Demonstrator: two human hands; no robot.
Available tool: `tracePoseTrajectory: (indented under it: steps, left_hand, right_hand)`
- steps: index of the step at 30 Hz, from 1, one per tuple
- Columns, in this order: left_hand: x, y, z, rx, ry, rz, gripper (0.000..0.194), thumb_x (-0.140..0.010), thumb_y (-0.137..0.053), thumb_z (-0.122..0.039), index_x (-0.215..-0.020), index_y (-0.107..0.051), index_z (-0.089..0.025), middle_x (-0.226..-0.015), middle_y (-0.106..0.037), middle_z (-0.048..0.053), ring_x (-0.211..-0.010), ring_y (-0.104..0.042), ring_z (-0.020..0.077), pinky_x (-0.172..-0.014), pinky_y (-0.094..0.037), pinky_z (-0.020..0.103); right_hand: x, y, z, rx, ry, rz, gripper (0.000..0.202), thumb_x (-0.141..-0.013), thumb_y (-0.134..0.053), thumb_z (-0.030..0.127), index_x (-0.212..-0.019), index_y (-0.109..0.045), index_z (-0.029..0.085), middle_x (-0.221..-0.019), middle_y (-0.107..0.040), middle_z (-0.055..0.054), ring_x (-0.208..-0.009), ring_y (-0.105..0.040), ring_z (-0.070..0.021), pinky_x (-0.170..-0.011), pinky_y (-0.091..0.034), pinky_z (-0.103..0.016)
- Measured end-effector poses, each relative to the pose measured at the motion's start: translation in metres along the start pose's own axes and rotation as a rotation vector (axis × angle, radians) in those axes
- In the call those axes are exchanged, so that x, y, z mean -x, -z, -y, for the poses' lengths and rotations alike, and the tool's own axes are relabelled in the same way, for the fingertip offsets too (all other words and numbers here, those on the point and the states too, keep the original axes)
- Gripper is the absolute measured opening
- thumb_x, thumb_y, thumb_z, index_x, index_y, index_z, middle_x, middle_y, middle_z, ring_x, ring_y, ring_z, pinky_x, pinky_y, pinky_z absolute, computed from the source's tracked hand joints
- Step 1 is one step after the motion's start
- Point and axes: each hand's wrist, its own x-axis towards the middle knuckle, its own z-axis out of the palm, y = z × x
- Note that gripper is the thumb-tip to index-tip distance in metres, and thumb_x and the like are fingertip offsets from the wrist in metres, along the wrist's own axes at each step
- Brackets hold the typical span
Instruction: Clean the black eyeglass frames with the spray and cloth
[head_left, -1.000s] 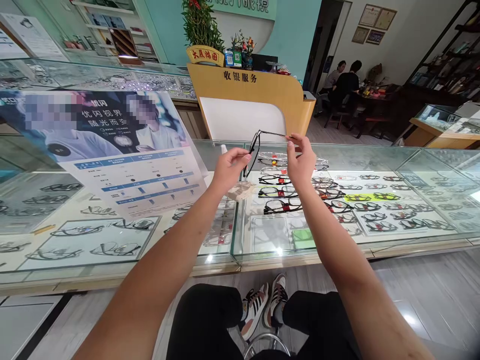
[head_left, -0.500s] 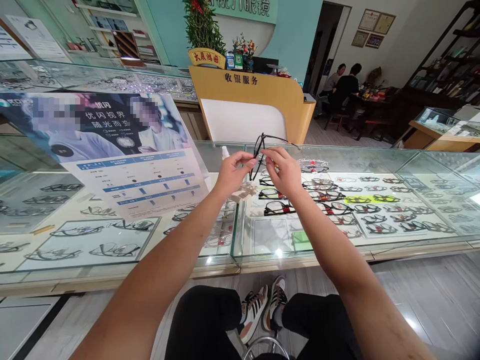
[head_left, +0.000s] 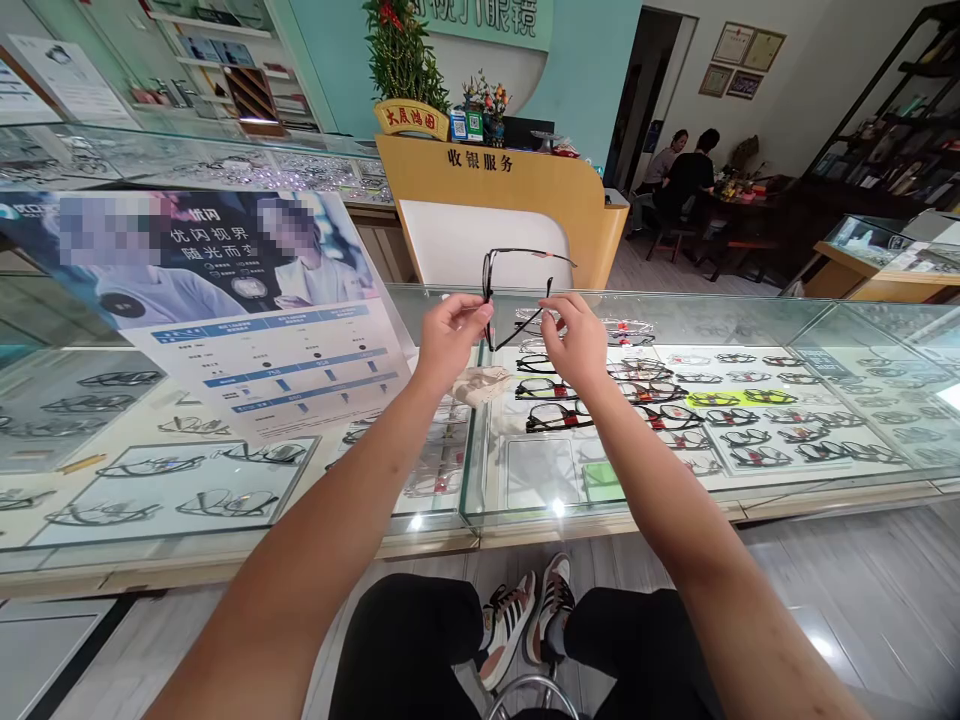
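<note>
Above the glass counter I hold up a pair of dark-framed eyeglasses (head_left: 489,275), turned nearly edge-on with both temples spread. My left hand (head_left: 452,338) pinches the frame front between thumb and fingers. The fingertips of my right hand (head_left: 576,338) close on the lower temple close to its tip. The other temple stretches above, toward the right, untouched. Below my left hand a crumpled beige cloth (head_left: 482,386) lies on the glass top. Little of the lenses can be made out from this angle.
Under the glass of the display counter (head_left: 480,528) lie rows of eyeglasses (head_left: 559,415). A printed poster sheet (head_left: 300,360) leans at the left. Beyond stands a wooden cashier desk (head_left: 495,180) with plants on it. Two people (head_left: 686,180) sit at a table far right.
The eyeglasses have turned and their temples now show spread apart. My left hand has shifted slightly left, and my right hand has moved from beside the frame front to the lower temple's end.
</note>
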Motion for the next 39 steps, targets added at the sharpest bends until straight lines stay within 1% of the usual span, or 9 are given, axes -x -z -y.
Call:
tracePoseTrajectory:
  steps: [11,17,19,21,25,29,33,37,39]
  left_hand:
    - [0.001,0.002,-0.011,0.076,-0.021,-0.090,0.061,-0.072,-0.101,-0.070,-0.100,-0.075,-0.023,-0.104,-0.077,0.007,-0.114,-0.078,0.0272,-0.089,-0.073,0.041]
    - [0.000,0.002,-0.008,0.051,-0.003,-0.071,0.063,-0.070,-0.100,-0.073,-0.099,-0.074,-0.023,-0.109,-0.078,0.008,-0.115,-0.077,0.0278,-0.088,-0.073,0.041]
    - [-0.001,0.001,-0.005,0.038,-0.001,-0.055,0.063,-0.071,-0.099,-0.074,-0.100,-0.073,-0.023,-0.111,-0.079,0.008,-0.117,-0.076,0.0279,-0.091,-0.073,0.043]
    - [0.000,0.000,-0.003,0.018,0.010,-0.019,0.062,-0.072,-0.098,-0.073,-0.101,-0.073,-0.023,-0.119,-0.079,0.009,-0.119,-0.075,0.0277,-0.093,-0.072,0.044]
    - [0.005,-0.004,0.000,0.017,0.093,0.095,0.065,-0.068,-0.101,-0.072,-0.100,-0.074,-0.022,-0.147,-0.073,0.012,-0.119,-0.075,0.0276,-0.091,-0.072,0.043]
    - [0.010,-0.007,0.002,0.059,0.176,0.165,0.066,-0.065,-0.103,-0.070,-0.101,-0.074,-0.022,-0.151,-0.069,0.010,-0.102,-0.075,0.0185,-0.089,-0.072,0.039]
    - [0.011,-0.009,0.003,0.109,0.210,0.207,0.070,-0.064,-0.104,-0.067,-0.105,-0.068,-0.024,-0.143,-0.070,0.008,-0.094,-0.072,0.0140,-0.088,-0.070,0.037]
    - [0.010,-0.008,0.002,0.062,0.183,0.211,0.071,-0.066,-0.102,-0.068,-0.102,-0.058,-0.025,-0.146,-0.068,0.009,-0.097,-0.072,0.0173,-0.090,-0.069,0.041]
    - [0.011,-0.007,0.000,-0.071,0.070,0.191,0.060,-0.076,-0.095,-0.066,-0.100,-0.058,-0.025,-0.141,-0.069,0.010,-0.109,-0.072,0.0232,-0.095,-0.067,0.043]
  right_hand:
    - [-0.003,-0.002,-0.004,0.133,-0.135,0.071,0.032,-0.110,-0.054,0.032,-0.097,-0.082,0.022,-0.109,-0.081,-0.010,-0.081,-0.068,-0.0230,-0.073,-0.043,-0.036]
    - [-0.003,-0.010,-0.014,0.144,-0.083,0.039,0.040,-0.102,-0.061,0.033,-0.064,-0.068,0.025,-0.077,-0.072,-0.009,-0.070,-0.059,-0.0252,-0.071,-0.042,-0.039]
    - [-0.002,-0.010,-0.012,0.117,-0.019,0.003,0.033,-0.104,-0.063,0.034,-0.075,-0.076,0.025,-0.087,-0.077,-0.011,-0.083,-0.065,-0.0293,-0.080,-0.048,-0.042]
    - [0.000,-0.009,-0.007,0.038,0.077,-0.008,0.025,-0.107,-0.064,0.037,-0.099,-0.084,0.024,-0.106,-0.082,-0.013,-0.101,-0.068,-0.0328,-0.093,-0.053,-0.046]
    - [0.006,-0.014,0.006,-0.162,0.185,0.092,0.038,-0.110,-0.069,0.046,-0.139,-0.080,0.024,-0.135,-0.081,-0.014,-0.121,-0.070,-0.0335,-0.111,-0.055,-0.050]
    - [0.009,-0.024,0.008,-0.269,0.196,0.176,0.041,-0.111,-0.069,0.045,-0.143,-0.077,0.022,-0.143,-0.081,-0.015,-0.130,-0.073,-0.0332,-0.118,-0.055,-0.051]
    - [0.010,-0.029,0.006,-0.306,0.152,0.204,0.040,-0.109,-0.068,0.043,-0.143,-0.077,0.022,-0.140,-0.084,-0.015,-0.124,-0.076,-0.0317,-0.109,-0.061,-0.048]
    - [0.010,-0.029,0.008,-0.316,0.135,0.192,0.037,-0.109,-0.067,0.041,-0.140,-0.078,0.023,-0.137,-0.085,-0.013,-0.116,-0.079,-0.0297,-0.105,-0.062,-0.047]
    - [0.010,-0.029,0.008,-0.313,0.118,0.155,0.037,-0.109,-0.068,0.042,-0.138,-0.079,0.023,-0.137,-0.085,-0.014,-0.112,-0.079,-0.0294,-0.107,-0.062,-0.047]
